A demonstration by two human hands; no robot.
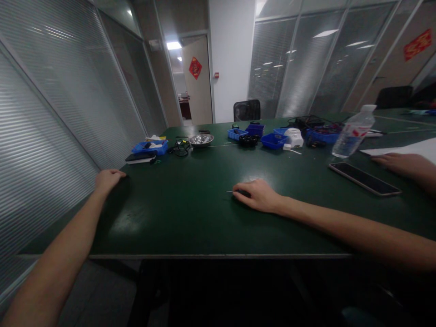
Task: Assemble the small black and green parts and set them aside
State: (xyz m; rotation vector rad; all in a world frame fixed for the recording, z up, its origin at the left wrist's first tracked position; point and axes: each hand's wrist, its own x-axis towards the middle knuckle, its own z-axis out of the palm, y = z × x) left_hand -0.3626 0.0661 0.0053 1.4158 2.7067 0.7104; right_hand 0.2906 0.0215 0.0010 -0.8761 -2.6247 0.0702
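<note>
My right hand (257, 195) rests on the green table (177, 209) near its middle, with the fingers curled round a small dark object (244, 193). A thin, light tip sticks out of that object to the left. At the table's left edge lies my left hand (109, 180), its fingers pointing right and nearly together; whether they hold anything is hidden. Nearest to it are a black notebook-like item (141, 157) and a blue tray (150, 147) with small items, both farther back.
A metal bowl (201, 140), black cables (180, 148), blue bins (273, 141) and a white object (294, 137) stand farther back. To the right are a water bottle (354, 131), a phone (364, 179) and another person's hand (397, 162) beside white paper (408, 150).
</note>
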